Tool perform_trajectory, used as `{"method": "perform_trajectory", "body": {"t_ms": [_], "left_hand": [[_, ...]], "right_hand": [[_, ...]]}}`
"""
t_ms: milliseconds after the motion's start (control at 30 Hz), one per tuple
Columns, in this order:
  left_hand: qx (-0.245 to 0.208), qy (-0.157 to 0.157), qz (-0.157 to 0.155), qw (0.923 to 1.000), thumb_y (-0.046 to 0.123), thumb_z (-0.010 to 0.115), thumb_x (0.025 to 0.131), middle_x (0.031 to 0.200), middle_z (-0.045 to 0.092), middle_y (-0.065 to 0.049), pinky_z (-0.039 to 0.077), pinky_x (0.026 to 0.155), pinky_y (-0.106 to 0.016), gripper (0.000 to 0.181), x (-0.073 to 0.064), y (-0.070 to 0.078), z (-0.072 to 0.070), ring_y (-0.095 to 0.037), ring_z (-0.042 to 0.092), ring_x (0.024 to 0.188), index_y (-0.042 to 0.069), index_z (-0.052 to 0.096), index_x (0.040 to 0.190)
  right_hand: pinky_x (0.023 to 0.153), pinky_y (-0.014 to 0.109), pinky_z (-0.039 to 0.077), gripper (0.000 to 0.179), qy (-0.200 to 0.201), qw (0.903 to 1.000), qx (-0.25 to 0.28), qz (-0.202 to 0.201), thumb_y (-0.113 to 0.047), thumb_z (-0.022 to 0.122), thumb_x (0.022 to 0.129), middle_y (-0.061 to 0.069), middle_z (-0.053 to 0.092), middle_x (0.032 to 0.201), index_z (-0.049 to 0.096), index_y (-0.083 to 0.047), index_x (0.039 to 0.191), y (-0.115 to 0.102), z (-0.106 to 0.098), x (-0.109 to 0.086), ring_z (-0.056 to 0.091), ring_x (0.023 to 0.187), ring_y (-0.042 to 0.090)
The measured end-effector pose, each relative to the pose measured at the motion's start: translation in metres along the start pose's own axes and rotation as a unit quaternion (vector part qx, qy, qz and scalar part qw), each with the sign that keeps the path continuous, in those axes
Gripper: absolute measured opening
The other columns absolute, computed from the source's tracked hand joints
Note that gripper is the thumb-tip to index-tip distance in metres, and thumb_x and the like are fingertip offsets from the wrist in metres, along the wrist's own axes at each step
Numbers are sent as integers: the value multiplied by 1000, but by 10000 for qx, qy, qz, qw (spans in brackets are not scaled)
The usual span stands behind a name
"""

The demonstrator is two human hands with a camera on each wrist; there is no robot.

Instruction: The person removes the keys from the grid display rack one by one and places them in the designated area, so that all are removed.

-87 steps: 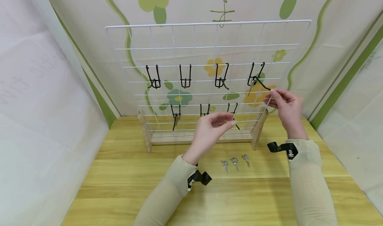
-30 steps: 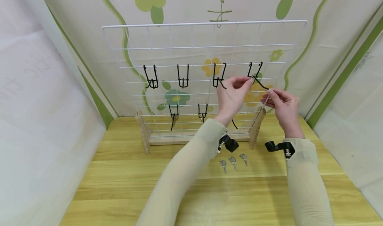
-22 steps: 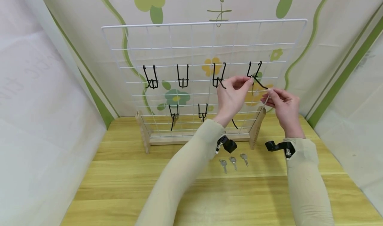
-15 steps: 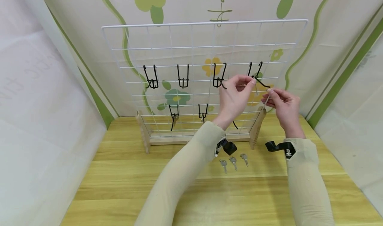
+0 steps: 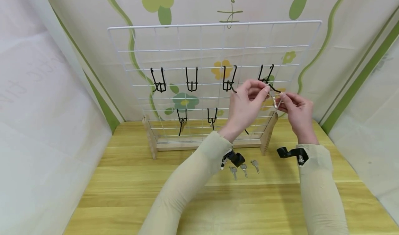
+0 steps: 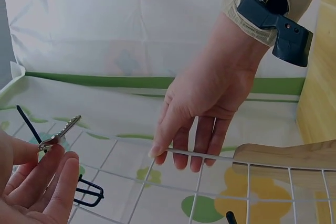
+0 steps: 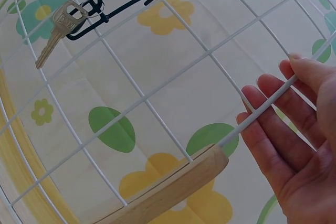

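My left hand [image 5: 246, 105] pinches a silver key [image 5: 273, 98] by its ring end, close below the prong [image 5: 275, 89] of the upper right black hook [image 5: 263, 75]. In the left wrist view the key [image 6: 65, 128] points up and away from the fingertips, and the prong [image 6: 29, 123] stands behind it. My right hand [image 5: 299, 114] grips the right edge wire of the white grid panel [image 5: 215, 25]. Its thumb lies on one side and its fingers on the other, as the right wrist view shows the hand [image 7: 299, 135] just above the wooden foot [image 7: 210, 163].
Three silver keys lie in a row on the wooden table: one left [image 5: 233, 172], one middle [image 5: 244, 171], one right [image 5: 255, 166]. Several other black hooks hang on the grid in two rows. A key [image 7: 65, 22] hangs from one hook. A flowered cloth [image 5: 193, 6] stands behind.
My left hand has risen rightward from the lower row, taken hold of the key hanging at the upper right hook, and drawn it right and slightly down along the prong. My right hand stays put.
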State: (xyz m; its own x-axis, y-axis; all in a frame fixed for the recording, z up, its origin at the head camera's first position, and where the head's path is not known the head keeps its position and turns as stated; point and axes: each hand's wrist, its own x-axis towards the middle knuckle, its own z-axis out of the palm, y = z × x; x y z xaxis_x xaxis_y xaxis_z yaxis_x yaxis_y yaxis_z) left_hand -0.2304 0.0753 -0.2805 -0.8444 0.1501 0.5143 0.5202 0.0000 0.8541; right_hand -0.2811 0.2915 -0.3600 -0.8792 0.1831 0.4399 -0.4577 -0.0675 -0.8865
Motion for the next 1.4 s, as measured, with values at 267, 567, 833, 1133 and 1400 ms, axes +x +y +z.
{"method": "perform_trajectory", "body": {"t_ms": [267, 567, 833, 1133, 1400], "left_hand": [[-214, -334, 136, 9991, 11, 65, 102, 99, 74, -4, 56, 80, -18, 9, -7, 10, 0, -6, 69, 84, 4, 66, 108], [-315, -663, 420, 9964, 10, 64, 102, 97, 73, -4, 57, 79, -20, 8, -18, 17, 3, -3, 67, 82, 4, 63, 108], [-537, -1047, 224, 9928, 8, 64, 102, 100, 74, -4, 58, 79, -22, 7, -33, 19, 1, -4, 68, 84, 3, 64, 107], [-781, -1020, 113, 9917, 4, 67, 99, 98, 75, -8, 59, 80, -27, 8, -56, -5, -9, -7, 71, 85, 1, 66, 107], [-250, -1122, -799, 9901, 17, 75, 96, 90, 74, 11, 59, 68, -27, 7, -89, -36, -30, -8, 71, 80, 13, 74, 100]], "right_hand": [[72, 26, 60, 28, 81, 9999, 38, -51, -12, 75, 94, 9, 76, 89, 72, 10, 110, 2, 0, 1, 75, 76, 16], [68, 19, 58, 18, 347, 9981, -510, -22, -11, 71, 97, -1, 75, 92, 78, -1, 109, 3, -2, 1, 72, 74, 8], [61, 16, 55, 24, 401, 9948, -936, -47, -19, 75, 94, -2, 76, 91, 78, 0, 109, 2, -2, 3, 68, 77, 10], [75, 27, 60, 37, -124, 9999, -10, -102, -15, 73, 96, 11, 75, 88, 67, 17, 113, 1, 0, 0, 75, 79, 18], [75, 28, 60, 32, -127, 9998, 106, -147, -13, 72, 96, 12, 76, 88, 68, 16, 110, 1, 0, 0, 75, 78, 19]]}}
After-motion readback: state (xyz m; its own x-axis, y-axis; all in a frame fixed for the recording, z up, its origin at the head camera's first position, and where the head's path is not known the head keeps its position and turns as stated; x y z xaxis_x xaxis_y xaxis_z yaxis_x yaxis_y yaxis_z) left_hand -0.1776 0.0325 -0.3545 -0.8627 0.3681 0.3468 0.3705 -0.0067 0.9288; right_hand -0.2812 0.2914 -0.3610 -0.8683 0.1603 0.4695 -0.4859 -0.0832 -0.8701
